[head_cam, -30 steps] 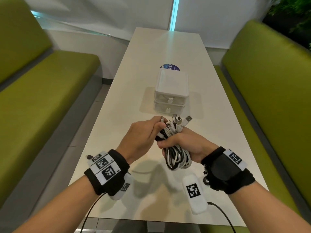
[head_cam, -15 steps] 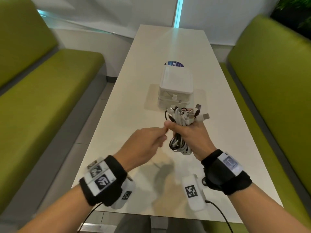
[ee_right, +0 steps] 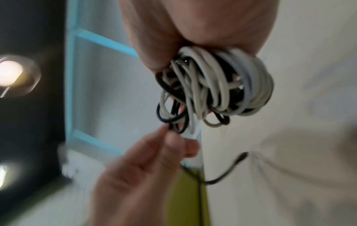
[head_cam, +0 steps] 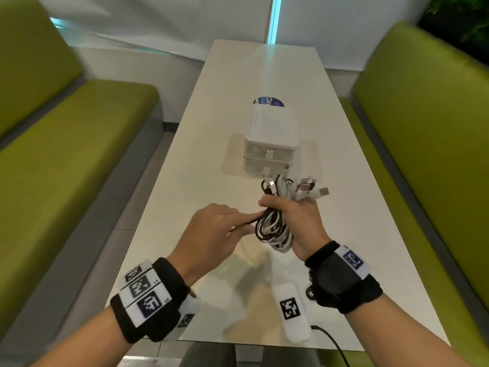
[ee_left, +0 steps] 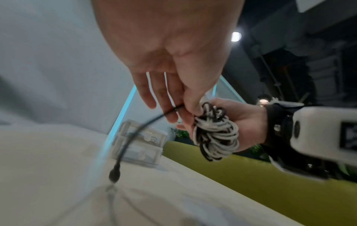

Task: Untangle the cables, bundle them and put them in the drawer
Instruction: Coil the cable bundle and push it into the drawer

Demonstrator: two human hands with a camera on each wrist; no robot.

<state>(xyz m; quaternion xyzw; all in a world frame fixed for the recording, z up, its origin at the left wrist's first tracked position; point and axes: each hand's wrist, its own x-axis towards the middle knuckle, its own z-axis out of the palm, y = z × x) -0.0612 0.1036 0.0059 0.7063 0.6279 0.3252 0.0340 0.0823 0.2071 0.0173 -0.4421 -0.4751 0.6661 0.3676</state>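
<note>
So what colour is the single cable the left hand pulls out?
Black cable, clearest in the left wrist view.

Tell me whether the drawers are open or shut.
Shut: both fronts of the drawer unit sit flush, nothing pulled out.

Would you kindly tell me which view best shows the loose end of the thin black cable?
The left wrist view: the thin black cable hangs from the left hand, its plug visible. The right wrist view shows it blurred; the head view shows only a short stretch.

One cable bundle, two drawers
</note>
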